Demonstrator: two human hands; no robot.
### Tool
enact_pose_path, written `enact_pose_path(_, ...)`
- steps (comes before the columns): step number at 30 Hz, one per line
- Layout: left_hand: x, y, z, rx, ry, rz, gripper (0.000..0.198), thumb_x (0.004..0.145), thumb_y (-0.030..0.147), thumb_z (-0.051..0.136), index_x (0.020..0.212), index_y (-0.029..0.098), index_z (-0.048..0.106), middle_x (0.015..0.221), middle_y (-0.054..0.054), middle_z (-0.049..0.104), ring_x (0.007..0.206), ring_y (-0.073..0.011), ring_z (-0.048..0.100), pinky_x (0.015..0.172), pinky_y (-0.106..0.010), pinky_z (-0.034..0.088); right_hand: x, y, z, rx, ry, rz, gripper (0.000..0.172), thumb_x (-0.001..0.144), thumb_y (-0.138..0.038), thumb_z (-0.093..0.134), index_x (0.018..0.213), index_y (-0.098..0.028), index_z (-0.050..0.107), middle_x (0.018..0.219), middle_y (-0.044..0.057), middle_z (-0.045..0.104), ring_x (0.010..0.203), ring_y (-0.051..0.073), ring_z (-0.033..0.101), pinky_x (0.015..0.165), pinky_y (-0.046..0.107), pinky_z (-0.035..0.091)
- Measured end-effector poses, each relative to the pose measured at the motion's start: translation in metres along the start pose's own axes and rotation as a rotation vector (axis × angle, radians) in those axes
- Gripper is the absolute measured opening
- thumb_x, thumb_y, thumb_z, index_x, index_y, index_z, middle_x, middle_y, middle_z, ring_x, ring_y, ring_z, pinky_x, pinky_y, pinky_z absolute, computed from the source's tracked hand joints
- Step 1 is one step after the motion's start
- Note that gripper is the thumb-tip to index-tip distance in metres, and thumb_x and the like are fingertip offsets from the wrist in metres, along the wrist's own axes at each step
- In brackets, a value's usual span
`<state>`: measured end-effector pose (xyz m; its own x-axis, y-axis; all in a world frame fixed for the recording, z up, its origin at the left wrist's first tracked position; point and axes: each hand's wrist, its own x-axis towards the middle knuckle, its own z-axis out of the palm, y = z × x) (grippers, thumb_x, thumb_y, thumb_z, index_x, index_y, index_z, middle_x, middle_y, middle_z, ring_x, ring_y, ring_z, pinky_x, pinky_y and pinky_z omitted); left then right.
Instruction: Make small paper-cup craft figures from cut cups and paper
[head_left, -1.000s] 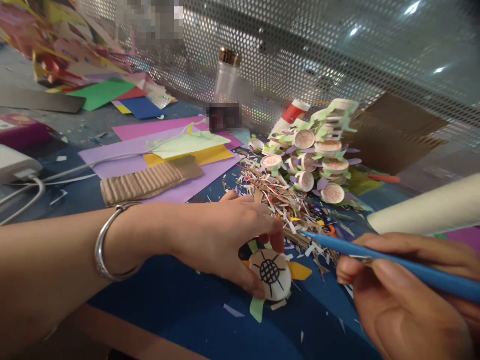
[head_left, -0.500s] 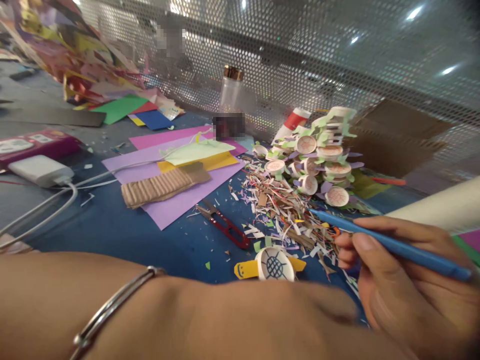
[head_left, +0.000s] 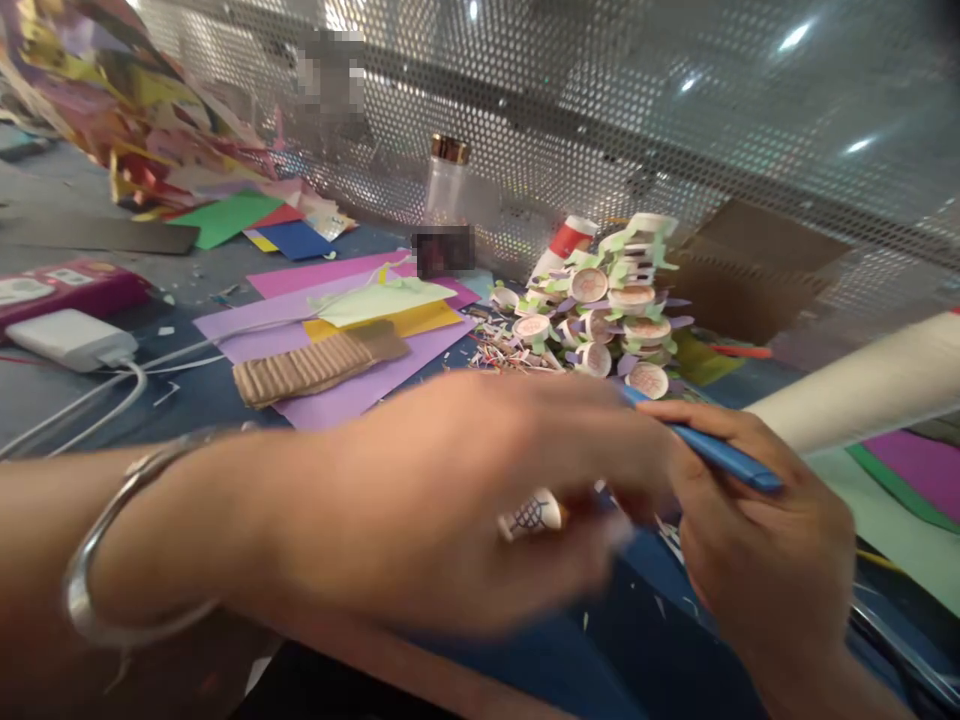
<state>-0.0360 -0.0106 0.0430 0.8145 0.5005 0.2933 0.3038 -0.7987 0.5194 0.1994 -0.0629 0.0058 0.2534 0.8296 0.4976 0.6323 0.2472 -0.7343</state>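
A slim blue pen point(head_left: 724, 458) lies slanted in my right hand point(head_left: 765, 540), whose fingers are closed around it. My left hand point(head_left: 480, 490), with a silver bracelet point(head_left: 94, 590) at the wrist, stretches across the middle and its fingers come up against the pen's front end. Those fingers are smeared by motion and partly hidden, so their grip is unclear. Through the gap by the left thumb shows a small white paper disc point(head_left: 534, 515) with a dark blue grid drawn on it. Most of that disc is covered by the hand.
Behind the hands stands a heap of small paper-cup turtles point(head_left: 630, 300) with paper scraps point(head_left: 510, 352) around it. Corrugated cardboard point(head_left: 315, 365) rests on purple paper point(head_left: 375, 385). A white charger point(head_left: 71, 340), a clear bottle point(head_left: 448, 185) and a white roll point(head_left: 862, 380) are nearby.
My left hand has lifted from the near edge and moved up to the pen, hiding the red snips and most of the disc. My right hand with the pen has shifted left.
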Motion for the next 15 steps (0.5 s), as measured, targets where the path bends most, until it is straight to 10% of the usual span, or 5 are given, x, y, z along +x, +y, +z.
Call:
enact_pose_path(5, 0.030, -0.024, 0.002, 0.208, -0.051, -0.079, 0.021, 0.087, 0.024, 0.057, 0.067, 0.018, 0.060, 0.071, -0.002, 0.063, 0.063, -0.0138, 0.052, 0.057, -0.029, 0.037, 0.003, 0.005, -0.002, -0.117, 0.041, -0.022, 0.019, 0.092, -0.041, 0.070, 0.104, -0.027, 0.076, 0.084, 0.000, 0.077, 0.062, 0.013, 0.068, 0.061, 0.023, 0.059)
enact_pose_path(15, 0.022, -0.034, 0.025, 0.131, -0.213, -0.148, 0.026, 0.092, 0.032, 0.055, 0.069, 0.018, 0.056, 0.076, -0.002, 0.065, 0.064, -0.0137, 0.052, 0.056, -0.029, 0.033, 0.010, 0.018, -0.004, -0.239, -0.094, -0.089, 0.017, 0.094, -0.039, 0.068, 0.103, -0.028, 0.077, 0.072, -0.003, 0.072, 0.051, 0.011, 0.062, 0.047, 0.021, 0.049)
